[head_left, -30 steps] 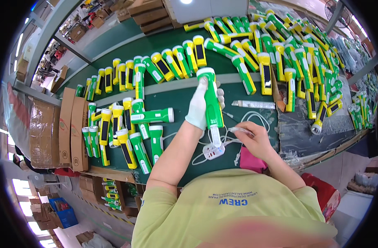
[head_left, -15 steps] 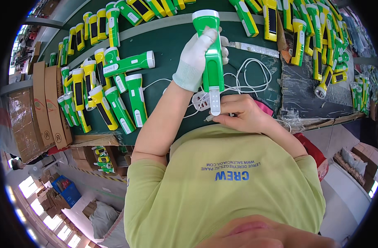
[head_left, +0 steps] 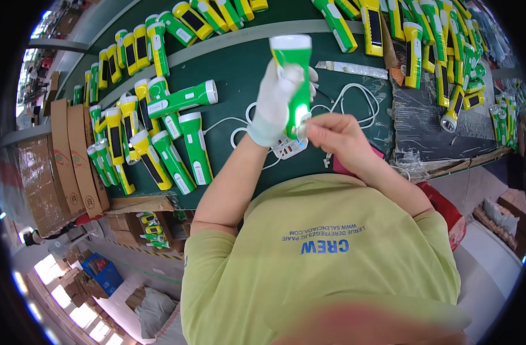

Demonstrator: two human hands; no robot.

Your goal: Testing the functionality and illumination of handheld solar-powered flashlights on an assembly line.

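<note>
Holding flared plastic flashlight (head_left: 302, 99) w/ L hand (head_left: 275, 102)

My right hand (head_left: 344, 140) has come up to the torch (head_left: 305, 89), and its low end now seems to glow.

Two narrow brown cartons (head_left: 61, 149) stand upright beside a larger carton (head_left: 38, 164) at the left end of a green worktable (head_left: 228, 75); across it, a silvery strip (head_left: 352, 69) lies near a dark printed sheet (head_left: 432, 126). Beyond the table's left end, a blue bin (head_left: 105, 277) and a pale sack (head_left: 153, 313) sit near bright windows (head_left: 81, 315).
</note>
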